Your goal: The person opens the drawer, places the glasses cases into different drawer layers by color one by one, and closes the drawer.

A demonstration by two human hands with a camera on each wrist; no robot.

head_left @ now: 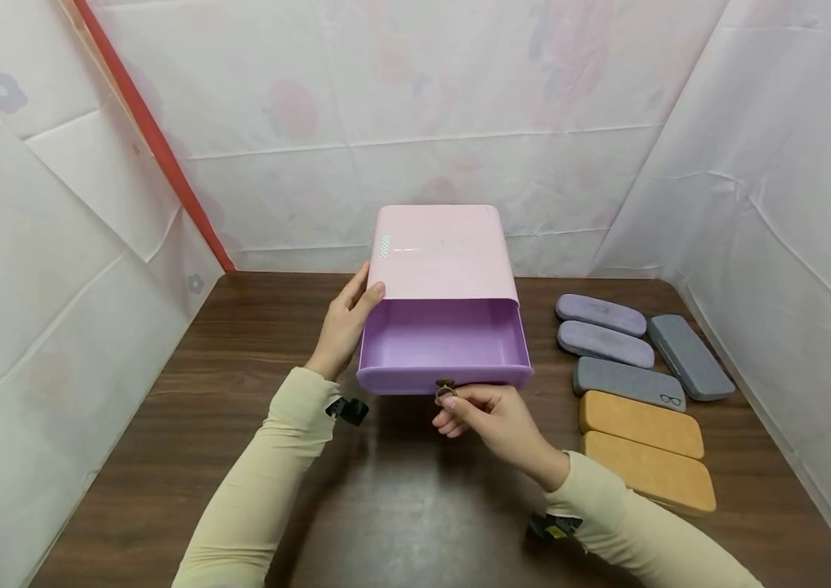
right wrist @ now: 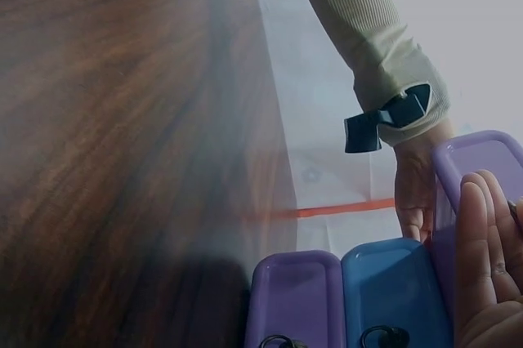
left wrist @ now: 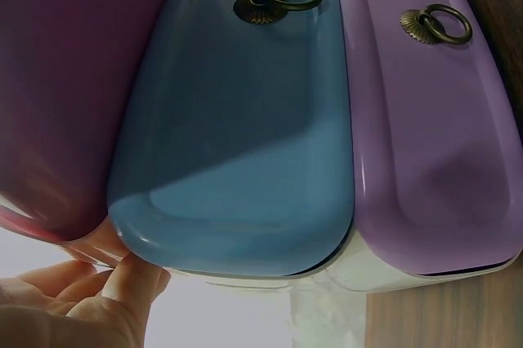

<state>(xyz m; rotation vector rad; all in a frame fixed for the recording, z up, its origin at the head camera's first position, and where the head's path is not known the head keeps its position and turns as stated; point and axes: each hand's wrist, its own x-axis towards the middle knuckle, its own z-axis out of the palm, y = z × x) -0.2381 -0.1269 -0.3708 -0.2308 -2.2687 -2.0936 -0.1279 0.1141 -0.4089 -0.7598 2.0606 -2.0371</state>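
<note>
Pinching brass ring [head_left: 439, 395] on purple top drawer [head_left: 396, 380] between thumb and finger: right hand [head_left: 498, 420]. Left hand [head_left: 341, 327] rests against left side of pink cabinet [head_left: 444, 253], fingers extended. Cabinet stands near middle of far edge of bench [head_left: 239, 408]. Drawer juts toward near edge, front panel's long axis running left to right. Below, blue drawer [left wrist: 237, 119] and second purple drawer [left wrist: 445, 136] pushed in. Six cases [head_left: 624, 382] lie along right edge. Bench dark wood-grain; pale floral sheeting [head_left: 415, 90] around, red strip [head_left: 154, 135] at left.
</note>
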